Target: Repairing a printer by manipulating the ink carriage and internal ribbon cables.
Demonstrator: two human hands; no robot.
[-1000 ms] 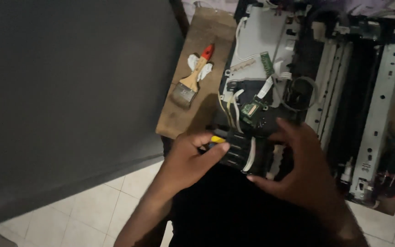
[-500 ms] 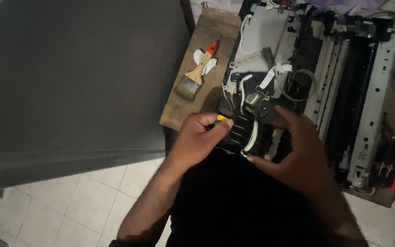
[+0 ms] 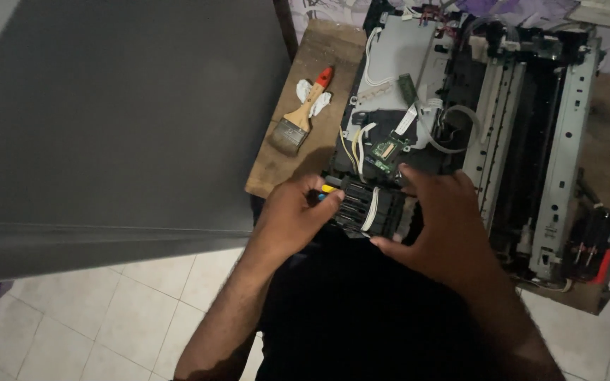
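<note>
Head view, looking down. Left hand (image 3: 296, 217) comes in from lower left, forearm angled up and to the right, wrist slightly bent; fingers curled round the left end of a black ribbed cartridge block (image 3: 366, 209), thumb on its top near the small yellow and blue tabs. Right hand (image 3: 446, 236) enters from lower right, back of hand toward camera, fingers spread and arched over the block's right end; index reaches toward the green circuit board (image 3: 383, 152), thumb tip presses the block's near edge. Both hands thus closed on the block, L w/ a curled grip, R w/ a wider splayed grip. Block sits at the near left corner of the opened printer chassis (image 3: 510, 134), just in front of the board and its white and yellow wires; whether it rests on the chassis or is lifted clear, cannot tell.

Edges & room: chassis lies on a wooden board (image 3: 319, 85), whose near edge runs just behind L knuckles. Paint brush (image 3: 300, 116) w/ red-tipped handle lies on the wood w/ a scrap of white tissue, well apart from the hands. Large grey panel (image 3: 114, 120) fills the left; its right edge stands near the wooden board, narrowing room on L side. Below: tiled floor (image 3: 72, 317) and dark clothing. R of the hand, metal rails of the chassis lie close.
</note>
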